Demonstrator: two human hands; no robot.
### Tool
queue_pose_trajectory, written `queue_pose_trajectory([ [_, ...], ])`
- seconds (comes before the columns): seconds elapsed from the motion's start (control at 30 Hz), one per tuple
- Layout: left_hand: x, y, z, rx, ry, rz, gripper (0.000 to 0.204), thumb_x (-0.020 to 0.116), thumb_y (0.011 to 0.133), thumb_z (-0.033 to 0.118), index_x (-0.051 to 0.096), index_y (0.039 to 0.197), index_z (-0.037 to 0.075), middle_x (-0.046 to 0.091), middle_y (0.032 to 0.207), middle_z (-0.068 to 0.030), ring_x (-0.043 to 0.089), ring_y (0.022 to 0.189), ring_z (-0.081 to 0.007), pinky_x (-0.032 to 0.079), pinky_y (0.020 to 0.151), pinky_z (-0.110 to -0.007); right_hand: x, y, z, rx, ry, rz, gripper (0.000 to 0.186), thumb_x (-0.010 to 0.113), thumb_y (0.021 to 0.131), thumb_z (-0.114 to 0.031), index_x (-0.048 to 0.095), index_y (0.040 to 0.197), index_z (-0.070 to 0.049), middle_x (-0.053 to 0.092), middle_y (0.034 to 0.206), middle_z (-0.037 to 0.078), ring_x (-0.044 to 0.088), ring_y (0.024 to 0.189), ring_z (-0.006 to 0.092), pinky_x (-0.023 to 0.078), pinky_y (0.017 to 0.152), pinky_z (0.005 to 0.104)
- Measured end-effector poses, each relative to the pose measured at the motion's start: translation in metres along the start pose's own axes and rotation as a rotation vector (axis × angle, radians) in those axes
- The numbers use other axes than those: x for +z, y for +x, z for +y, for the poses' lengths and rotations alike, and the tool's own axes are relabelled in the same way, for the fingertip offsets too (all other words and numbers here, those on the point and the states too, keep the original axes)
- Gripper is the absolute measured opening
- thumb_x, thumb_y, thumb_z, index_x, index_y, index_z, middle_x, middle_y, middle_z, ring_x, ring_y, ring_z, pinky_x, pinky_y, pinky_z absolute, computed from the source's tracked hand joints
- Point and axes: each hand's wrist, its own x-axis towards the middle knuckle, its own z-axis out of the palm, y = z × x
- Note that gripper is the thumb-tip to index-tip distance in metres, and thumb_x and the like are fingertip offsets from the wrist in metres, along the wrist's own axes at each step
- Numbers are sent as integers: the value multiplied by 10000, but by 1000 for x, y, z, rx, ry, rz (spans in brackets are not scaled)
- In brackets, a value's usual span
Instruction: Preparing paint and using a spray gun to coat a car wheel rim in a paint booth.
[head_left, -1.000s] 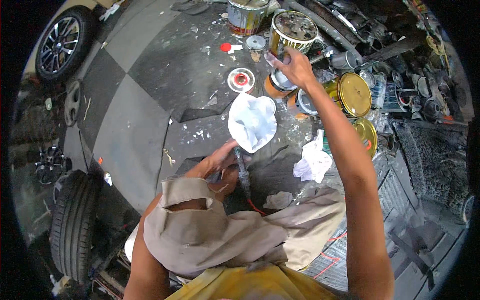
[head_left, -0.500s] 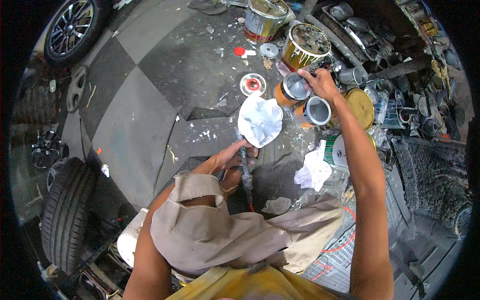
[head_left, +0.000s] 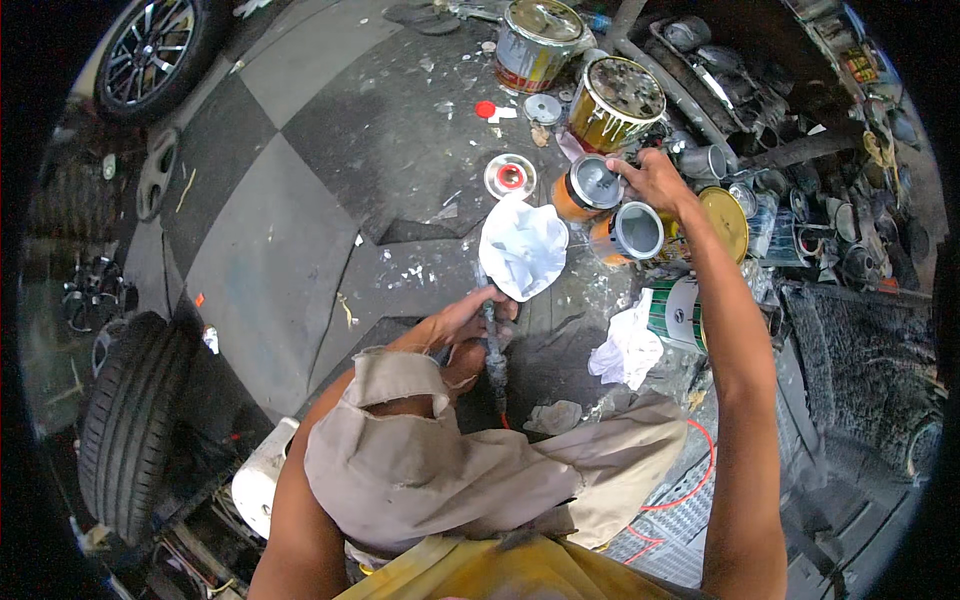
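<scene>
Handle (head_left: 495, 360), grey, sat wrapped in left hand (head_left: 468, 318), apparently to keep white paper cone (head_left: 523, 248) mouth-up above it, center; right hand (head_left: 660, 182) rested thumb at rim of orange can (head_left: 571, 203), farther right, whether pinching could not be told. Paint-flecked floor (head_left: 275, 235) held tyre (head_left: 135, 430) near left, pails (head_left: 530, 62) far right.

Soft light on the floor (head_left: 265, 260) dims toward the right, lines bending near 4 black corners

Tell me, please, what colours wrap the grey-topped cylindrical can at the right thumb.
The can is orange and black, clearest in head view.
</scene>
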Motion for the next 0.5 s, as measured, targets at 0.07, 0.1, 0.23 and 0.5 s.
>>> queue_pose_trajectory([
  [0.07, -6, 0, -2, -6, -21, -40, 400, 504, 969, 468, 616, 1093, 105, 628, 1023, -15, 590, 902, -148, 489, 811, -336, -1, 2, 2, 13, -189, 1, 498, 699, 907, -445, 709, 862, 51, 674, 733, 214, 685, 678, 311, 521, 694, 412],
  [0.1, -3, 2, 0, -42, -14, -34, 392, 503, 969, 457, 616, 1092, 104, 630, 1029, -15, 589, 919, -146, 491, 826, -338, 3, 4, 15, -110, -283, 135, 512, 702, 902, -461, 704, 838, 47, 668, 717, 215, 683, 678, 314, 519, 689, 415],
  [0.23, -3, -1, -1, -16, -2, 29, 396, 499, 963, 450, 622, 1101, 100, 638, 1039, -12, 593, 944, -140, 494, 853, -336, 17, -6, 5, -184, 32, 182, 512, 702, 904, -444, 688, 816, 59, 657, 705, 253, 684, 703, 357, 517, 691, 435],
  [0.5, 5, 0, 4, -53, 13, 18, 425, 487, 960, 469, 634, 1106, 98, 637, 1039, -11, 590, 958, -128, 492, 853, -325, 1, -3, 29, -168, -338, 292, 541, 684, 915, -457, 692, 818, 75, 696, 701, 183, 699, 677, 294, 533, 710, 417],
])
